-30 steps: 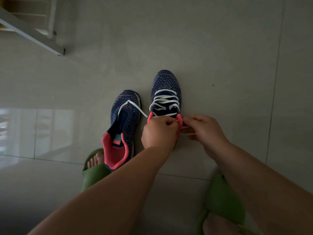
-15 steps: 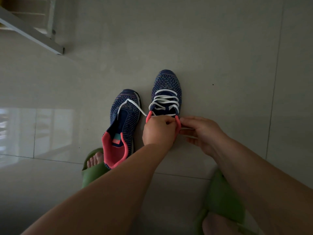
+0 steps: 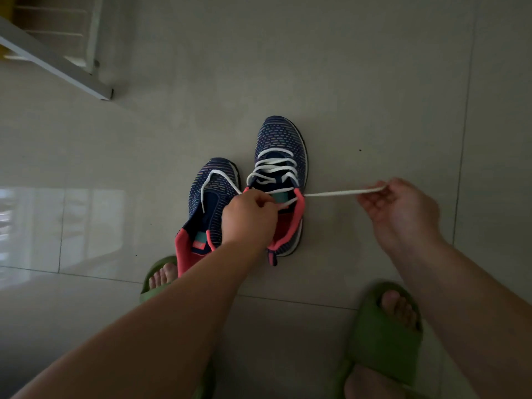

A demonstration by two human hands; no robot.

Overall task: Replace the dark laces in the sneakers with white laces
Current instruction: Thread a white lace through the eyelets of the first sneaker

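Since the earlier frame you drew your right hand (image 3: 403,207) sideways, fingertips pinching the flat white lace (image 3: 342,192) taut from the dark-blue knit sneaker's (image 3: 283,171) top eyelet, while your nearer left hand (image 3: 249,218) gripped its pink collar.

Two navy knit sneakers (image 3: 283,145) carry rows of pale multicoloured dashes — coral-pink collars, teal insole tags. White flat laces (image 3: 273,165) cross them. Green foam slides (image 3: 385,338) sit on grey glossy floor tiles (image 3: 374,67).
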